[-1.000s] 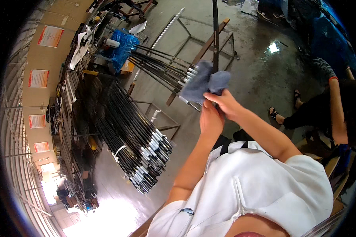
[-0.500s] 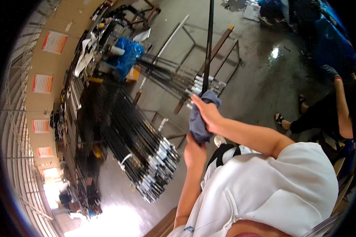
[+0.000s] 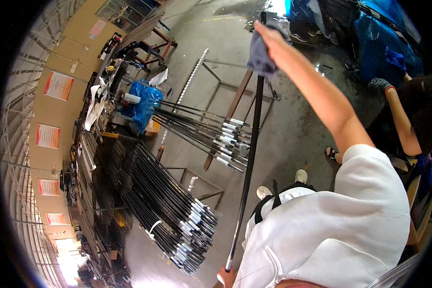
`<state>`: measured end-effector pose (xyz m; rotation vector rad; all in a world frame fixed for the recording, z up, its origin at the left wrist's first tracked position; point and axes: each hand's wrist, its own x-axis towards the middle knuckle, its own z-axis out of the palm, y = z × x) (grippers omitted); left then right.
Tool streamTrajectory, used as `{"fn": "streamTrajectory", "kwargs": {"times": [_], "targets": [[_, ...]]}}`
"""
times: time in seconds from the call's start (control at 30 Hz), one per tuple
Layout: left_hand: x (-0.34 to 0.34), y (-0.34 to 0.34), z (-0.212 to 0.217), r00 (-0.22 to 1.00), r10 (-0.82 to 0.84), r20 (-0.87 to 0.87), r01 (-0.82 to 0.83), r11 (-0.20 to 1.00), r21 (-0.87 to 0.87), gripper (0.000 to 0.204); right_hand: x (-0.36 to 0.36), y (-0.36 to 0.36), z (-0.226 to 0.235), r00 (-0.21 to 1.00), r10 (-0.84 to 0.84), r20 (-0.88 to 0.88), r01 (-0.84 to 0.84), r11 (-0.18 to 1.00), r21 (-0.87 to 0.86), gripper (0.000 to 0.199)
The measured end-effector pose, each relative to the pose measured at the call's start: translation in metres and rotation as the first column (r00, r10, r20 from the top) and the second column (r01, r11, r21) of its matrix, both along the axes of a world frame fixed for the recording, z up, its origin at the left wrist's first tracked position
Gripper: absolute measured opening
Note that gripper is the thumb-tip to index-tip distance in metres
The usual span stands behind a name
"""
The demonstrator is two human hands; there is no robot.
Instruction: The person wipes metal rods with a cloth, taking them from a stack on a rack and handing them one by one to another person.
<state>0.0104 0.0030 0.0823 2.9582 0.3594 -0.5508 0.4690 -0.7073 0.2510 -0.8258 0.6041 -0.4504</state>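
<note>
I hold a long black rod (image 3: 248,158) that runs from the lower middle of the view up toward the top. My left hand (image 3: 225,277) grips its near end at the bottom edge, partly hidden by my white shirt. My right arm is stretched out, and my right hand (image 3: 270,37) presses a grey cloth (image 3: 258,56) around the rod near its far end. The rod's far tip sticks out just past the cloth.
A large bundle of black rods with pale ends (image 3: 170,211) lies on a rack at lower left, a smaller bundle (image 3: 204,134) above it beside a blue bag (image 3: 144,103). Metal frames (image 3: 235,91) stand on the concrete floor. A seated person's gloved hand (image 3: 381,86) is at right.
My right hand has slid the cloth far along the rod, away from me, with the arm now stretched out. My left hand has dropped to the rod's near end.
</note>
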Motion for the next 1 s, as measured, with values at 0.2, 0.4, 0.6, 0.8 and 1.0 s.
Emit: {"fn": "streamTrajectory", "kwargs": {"times": [0.2, 0.4, 0.6, 0.8, 1.0], "targets": [[-0.052, 0.012, -0.006, 0.977, 0.107, -0.183, -0.133, 0.981, -0.138, 0.029, -0.002, -0.027, 0.047, 0.987, 0.038, 0.154, -0.030, 0.998, -0.048, 0.037], [-0.046, -0.042, 0.030, 0.925, 0.085, -0.369, -0.198, 0.939, -0.280, 0.032, -0.025, -0.012, 0.086, 0.626, 0.327, 0.708, -0.419, 0.906, -0.048, 0.059], [0.049, -0.132, 0.073, 0.917, 0.093, -0.387, -0.259, 0.878, -0.403, 0.035, -0.022, 0.070, 0.083, 0.164, 0.563, 0.810, -0.688, 0.654, -0.315, 0.046], [0.138, -0.169, 0.073, 0.960, 0.171, -0.220, -0.265, 0.804, -0.532, 0.040, -0.052, 0.190, 0.056, 0.363, 0.508, 0.781, -0.811, 0.585, -0.004, 0.038], [0.215, -0.232, 0.105, 0.976, 0.215, 0.022, -0.169, 0.823, -0.542, 0.029, -0.161, 0.341, -0.035, 0.719, 0.662, 0.212, -0.687, 0.631, 0.360, 0.015]]}}
